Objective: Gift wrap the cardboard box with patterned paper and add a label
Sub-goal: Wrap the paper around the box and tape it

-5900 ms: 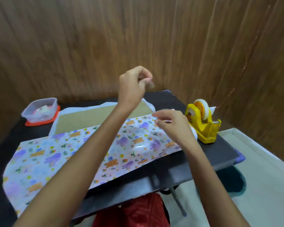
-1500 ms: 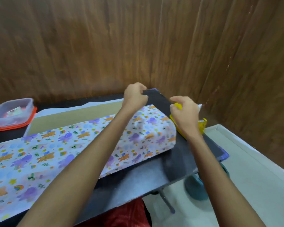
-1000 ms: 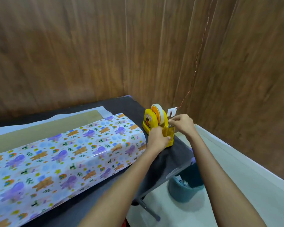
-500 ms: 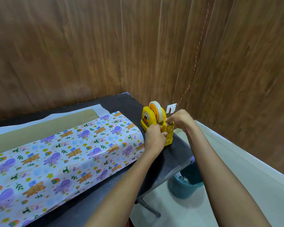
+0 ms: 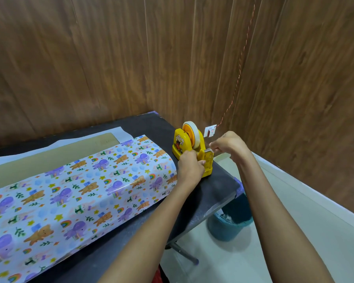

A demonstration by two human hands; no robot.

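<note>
The patterned paper (image 5: 86, 186), white with bears and purple elephants, lies folded over the long box on the black table (image 5: 208, 193). Behind it a strip of bare cardboard (image 5: 49, 156) shows. At the table's right end stands a yellow tape dispenser (image 5: 184, 144) with a white roll. My left hand (image 5: 190, 166) grips the dispenser's front base. My right hand (image 5: 227, 144) pinches the tape end at the cutter, just right of the dispenser.
Wooden wall panels close in behind and to the right. A small white tag (image 5: 209, 131) hangs on a red cord by the wall. A teal bin (image 5: 229, 223) stands on the pale floor under the table's right corner.
My left hand left the paper and took hold of the dispenser's base. My right hand stayed at the cutter, now drawing the tape end slightly right. My view has turned right.
</note>
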